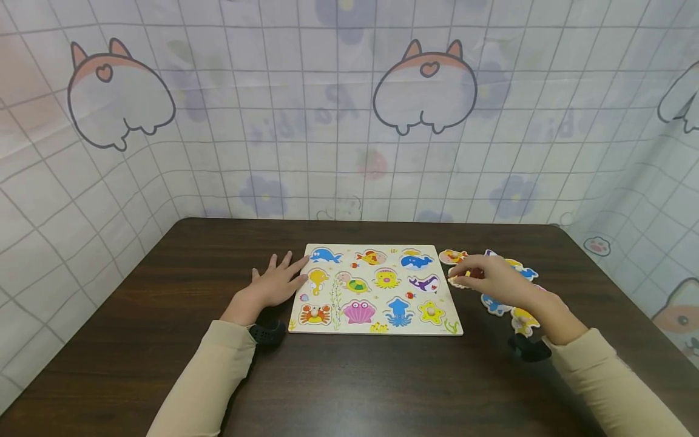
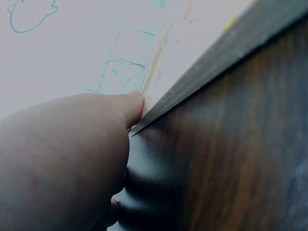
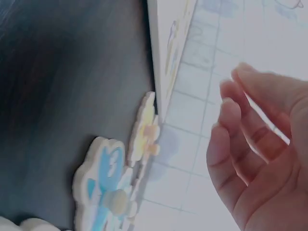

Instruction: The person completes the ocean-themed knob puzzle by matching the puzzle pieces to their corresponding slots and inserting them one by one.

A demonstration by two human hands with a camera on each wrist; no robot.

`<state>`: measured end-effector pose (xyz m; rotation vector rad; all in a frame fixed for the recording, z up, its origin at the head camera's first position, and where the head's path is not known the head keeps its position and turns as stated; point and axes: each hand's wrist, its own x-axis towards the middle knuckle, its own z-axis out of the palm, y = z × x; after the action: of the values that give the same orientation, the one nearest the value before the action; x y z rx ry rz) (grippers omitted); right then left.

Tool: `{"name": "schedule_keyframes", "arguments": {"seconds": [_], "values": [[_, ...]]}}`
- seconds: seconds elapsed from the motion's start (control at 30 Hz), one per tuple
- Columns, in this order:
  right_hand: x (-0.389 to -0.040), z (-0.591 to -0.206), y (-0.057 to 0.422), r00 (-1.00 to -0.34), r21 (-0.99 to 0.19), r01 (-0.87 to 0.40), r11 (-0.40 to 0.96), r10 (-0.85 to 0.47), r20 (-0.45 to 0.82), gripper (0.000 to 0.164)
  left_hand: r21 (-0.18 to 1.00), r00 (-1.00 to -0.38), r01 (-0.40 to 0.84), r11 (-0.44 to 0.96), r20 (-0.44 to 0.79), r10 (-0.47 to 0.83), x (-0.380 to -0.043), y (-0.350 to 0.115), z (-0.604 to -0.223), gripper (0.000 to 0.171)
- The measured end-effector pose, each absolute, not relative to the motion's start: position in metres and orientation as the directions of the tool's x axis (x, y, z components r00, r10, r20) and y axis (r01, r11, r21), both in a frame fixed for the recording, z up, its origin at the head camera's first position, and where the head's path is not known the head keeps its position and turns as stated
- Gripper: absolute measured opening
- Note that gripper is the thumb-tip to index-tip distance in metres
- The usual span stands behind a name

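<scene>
A pale wooden puzzle board (image 1: 337, 284) with sea animals lies on the table. A round knob stands on its crab (image 1: 315, 314) and on its starfish (image 1: 431, 313). My left hand (image 1: 275, 284), fingers spread, touches the board's left edge; the left wrist view has its thumb (image 2: 127, 107) at the board's corner. Over the loose puzzle pieces to the right, my right hand (image 1: 494, 279) is held with bent fingers, and nothing shows between thumb and fingers (image 3: 221, 144). Below its fingertips is a yellow piece (image 1: 457, 280), partly hidden; a red and yellow fish piece (image 1: 452, 257) lies just beyond.
More knobbed pieces lie right of the board: a blue one (image 1: 494, 305), a yellow one (image 1: 523, 321) and a blue whale-like one (image 1: 528, 273), some overlapping or partly behind the right hand. A patterned cloth (image 1: 338, 152) hangs behind the dark table (image 1: 349, 382).
</scene>
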<state>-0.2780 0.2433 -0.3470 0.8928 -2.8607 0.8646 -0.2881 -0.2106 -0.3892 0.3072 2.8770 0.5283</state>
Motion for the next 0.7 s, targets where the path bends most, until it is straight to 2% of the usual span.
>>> {"name": "schedule_keyframes", "arguments": {"seconds": [0.3, 0.7], "values": [[-0.289, -0.353, 0.25, -0.912, -0.509, -0.402, 0.761, -0.384, 0.146, 0.017, 0.366, -0.959, 0.166, 0.916, -0.156, 0.236, -0.288, -0.21, -0.389, 0.062], [-0.302, -0.356, 0.255, -0.925, -0.479, -0.369, 0.796, -0.363, 0.11, 0.014, 0.363, -0.958, 0.165, 0.917, -0.161, 0.236, -0.287, -0.21, -0.388, 0.062]]}}
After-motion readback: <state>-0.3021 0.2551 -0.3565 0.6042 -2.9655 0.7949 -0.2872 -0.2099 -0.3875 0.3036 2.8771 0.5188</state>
